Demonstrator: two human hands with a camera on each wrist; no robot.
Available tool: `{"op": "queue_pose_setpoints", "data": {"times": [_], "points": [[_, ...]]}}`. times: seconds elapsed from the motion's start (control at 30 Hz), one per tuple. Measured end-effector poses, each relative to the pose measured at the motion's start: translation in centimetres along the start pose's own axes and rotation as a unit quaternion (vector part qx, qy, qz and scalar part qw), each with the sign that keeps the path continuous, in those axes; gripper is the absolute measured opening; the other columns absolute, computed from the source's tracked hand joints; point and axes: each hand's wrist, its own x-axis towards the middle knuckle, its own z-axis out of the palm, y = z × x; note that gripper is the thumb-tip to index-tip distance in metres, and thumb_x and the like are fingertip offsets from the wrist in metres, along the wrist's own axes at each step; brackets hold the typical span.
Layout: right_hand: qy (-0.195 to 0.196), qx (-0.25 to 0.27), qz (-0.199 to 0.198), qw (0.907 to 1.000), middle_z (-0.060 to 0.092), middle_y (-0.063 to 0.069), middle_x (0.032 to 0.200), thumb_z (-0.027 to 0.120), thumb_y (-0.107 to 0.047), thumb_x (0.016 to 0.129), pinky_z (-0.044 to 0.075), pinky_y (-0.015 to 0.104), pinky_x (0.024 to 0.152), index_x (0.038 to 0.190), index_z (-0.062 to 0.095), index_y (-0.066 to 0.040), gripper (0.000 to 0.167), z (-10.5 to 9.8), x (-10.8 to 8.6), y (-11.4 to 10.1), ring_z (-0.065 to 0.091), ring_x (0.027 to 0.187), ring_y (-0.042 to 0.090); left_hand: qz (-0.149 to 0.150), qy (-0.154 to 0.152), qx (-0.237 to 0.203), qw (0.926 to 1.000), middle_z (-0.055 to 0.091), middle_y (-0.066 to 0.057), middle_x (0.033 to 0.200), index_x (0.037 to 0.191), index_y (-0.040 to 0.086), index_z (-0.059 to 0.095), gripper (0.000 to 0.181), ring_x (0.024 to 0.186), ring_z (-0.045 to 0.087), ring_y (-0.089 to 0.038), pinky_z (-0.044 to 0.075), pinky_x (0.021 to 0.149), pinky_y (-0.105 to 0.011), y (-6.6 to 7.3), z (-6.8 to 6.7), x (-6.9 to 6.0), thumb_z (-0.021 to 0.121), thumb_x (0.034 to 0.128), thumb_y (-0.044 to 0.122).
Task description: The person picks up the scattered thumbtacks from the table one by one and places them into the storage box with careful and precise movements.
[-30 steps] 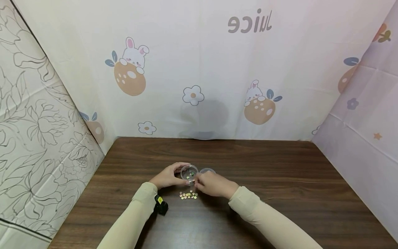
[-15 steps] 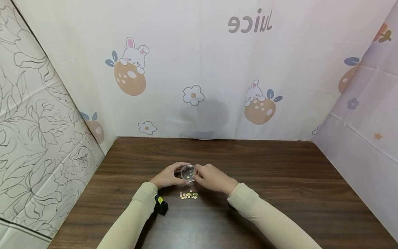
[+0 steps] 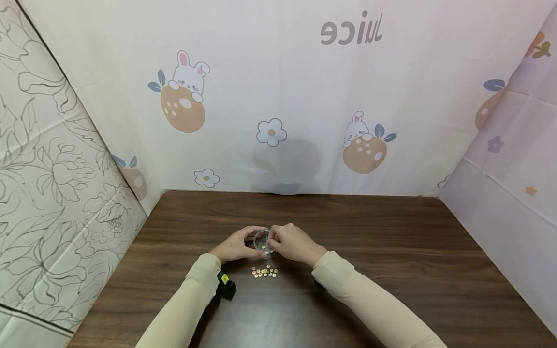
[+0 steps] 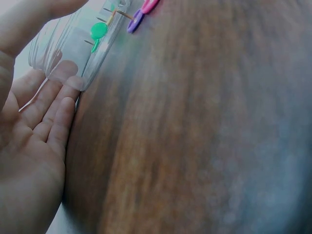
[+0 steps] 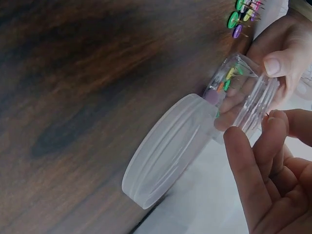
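Note:
My left hand holds a clear round jar upright on the table, thumb and fingers on opposite sides. Green, yellow, orange and purple thumbtacks lie at the jar's bottom. My right hand is at the jar's rim, its thumb and a finger pinched together. A tiny dark tip shows between them in the right wrist view, seemingly a thumbtack's pin; the rest of it is hidden. Several more thumbtacks lie in a small group on the table, just nearer than the jar.
Beside the jar lies a translucent round lid, which my right hand covers in the head view. The brown wooden table meets a printed curtain at its back edge. A black device sits at my left wrist.
My right hand has risen from beside the jar's near right side to its rim, covering the lid in the head view. The left hand and jar have stayed put.

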Motion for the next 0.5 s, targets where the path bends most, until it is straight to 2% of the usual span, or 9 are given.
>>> {"op": "queue_pose_setpoints", "data": {"times": [0.5], "points": [[-0.008,-0.008,0.015,0.9998,0.057,-0.009,0.065,0.063,-0.017,0.100,0.042,0.024,0.048,0.090,0.066,-0.013,0.011,0.45,0.67,0.41,0.046,0.048,0.005,0.000,-0.001,0.001,1.0000,0.052,-0.012,0.142,0.145,0.007,0.050,0.068,0.130,0.051,-0.029,0.041,0.105,-0.049,-0.16,-0.08,0.08,0.081,0.0856,0.011]]}}
